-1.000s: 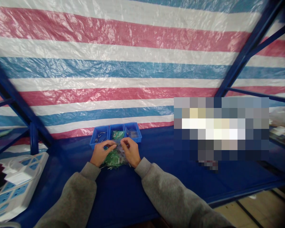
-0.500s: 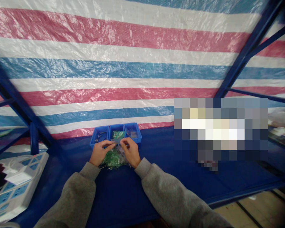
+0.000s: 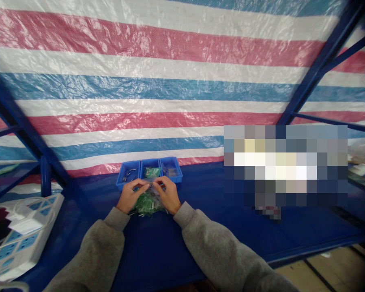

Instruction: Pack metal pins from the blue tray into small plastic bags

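Blue three-compartment tray, left hand, right hand, one plastic bag

Surface: I read a blue-painted table with a steel frame.
Back: blue three-compartment parts tray.
Centre: green bundle in clear plastic, just in front of the tray.
Left: white power strip, blue sockets.
Right: pixelated item, I cannot tell what.

Grey sweatshirt sleeves, snug-cuffed, leave the left hand and right hand bare.
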The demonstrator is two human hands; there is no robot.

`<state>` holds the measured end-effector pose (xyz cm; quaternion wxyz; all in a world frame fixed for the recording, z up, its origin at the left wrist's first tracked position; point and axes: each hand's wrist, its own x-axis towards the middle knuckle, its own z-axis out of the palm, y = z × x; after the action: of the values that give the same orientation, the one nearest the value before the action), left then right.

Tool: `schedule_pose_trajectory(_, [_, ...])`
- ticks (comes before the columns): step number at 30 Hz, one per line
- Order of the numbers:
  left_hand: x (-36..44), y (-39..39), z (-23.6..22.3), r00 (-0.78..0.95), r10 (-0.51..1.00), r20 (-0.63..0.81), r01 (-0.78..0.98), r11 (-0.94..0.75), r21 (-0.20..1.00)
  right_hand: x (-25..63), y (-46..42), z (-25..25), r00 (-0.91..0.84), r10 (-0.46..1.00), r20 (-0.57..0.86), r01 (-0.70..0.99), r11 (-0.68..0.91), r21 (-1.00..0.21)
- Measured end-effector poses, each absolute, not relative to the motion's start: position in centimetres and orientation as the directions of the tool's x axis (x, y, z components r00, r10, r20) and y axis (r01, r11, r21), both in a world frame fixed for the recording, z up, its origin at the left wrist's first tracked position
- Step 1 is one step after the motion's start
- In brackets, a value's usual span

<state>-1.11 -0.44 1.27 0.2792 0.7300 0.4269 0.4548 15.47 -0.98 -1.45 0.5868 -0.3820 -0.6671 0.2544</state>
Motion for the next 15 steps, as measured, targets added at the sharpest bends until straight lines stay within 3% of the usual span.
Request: schedule_pose_trajectory(15, [-1.2, 0.1, 0.2, 0.115, 0.914, 0.388, 0.265, -0.405, 0.875, 15.3, -0.8, -1.9, -0.029, 0.837, 0.547, 0.198, 0.541, -0.817])
